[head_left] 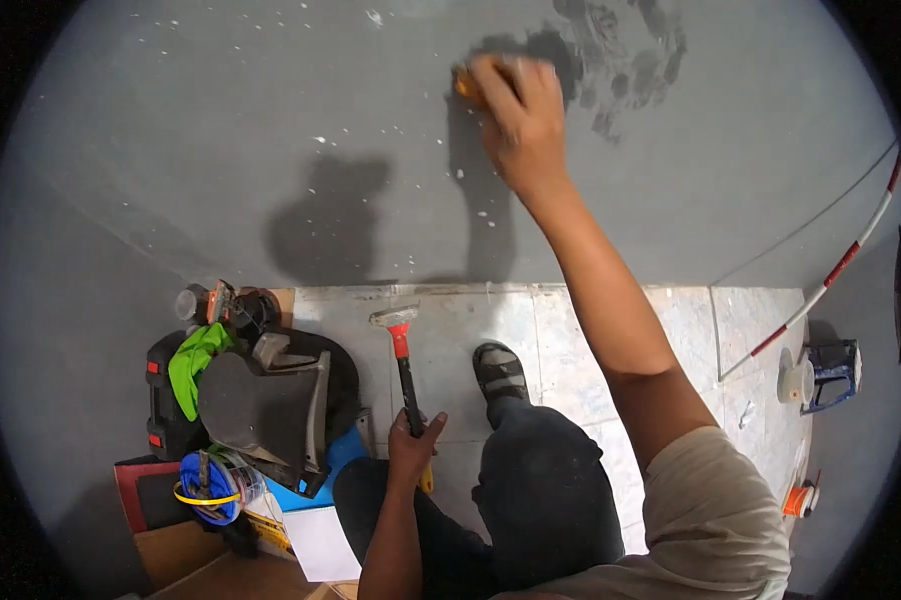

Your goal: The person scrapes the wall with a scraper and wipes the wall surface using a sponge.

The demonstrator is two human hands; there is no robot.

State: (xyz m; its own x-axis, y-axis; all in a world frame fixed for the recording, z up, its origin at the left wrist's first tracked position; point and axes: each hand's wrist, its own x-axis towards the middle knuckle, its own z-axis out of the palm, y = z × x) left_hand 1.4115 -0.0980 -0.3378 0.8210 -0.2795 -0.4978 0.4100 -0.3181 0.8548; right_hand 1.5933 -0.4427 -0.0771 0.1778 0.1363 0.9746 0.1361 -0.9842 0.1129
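My right hand is raised against the grey wall, its fingers closed around a yellow-orange sponge. The hand is slightly blurred and hides most of the sponge. Dark, wet-looking smears mark the wall beside it, and small white specks are scattered to the left. Low by my left knee, my left hand grips a scraper by its black and red handle. The scraper's wide, whitish-stained blade points up toward the foot of the wall. A bit of yellow shows below that hand.
At left are a dark chair-like item, a green cloth, a blue bucket and cardboard boxes. A red-and-white pole leans at right, near a blue step stool and a white tub. Pale tiles cover the floor.
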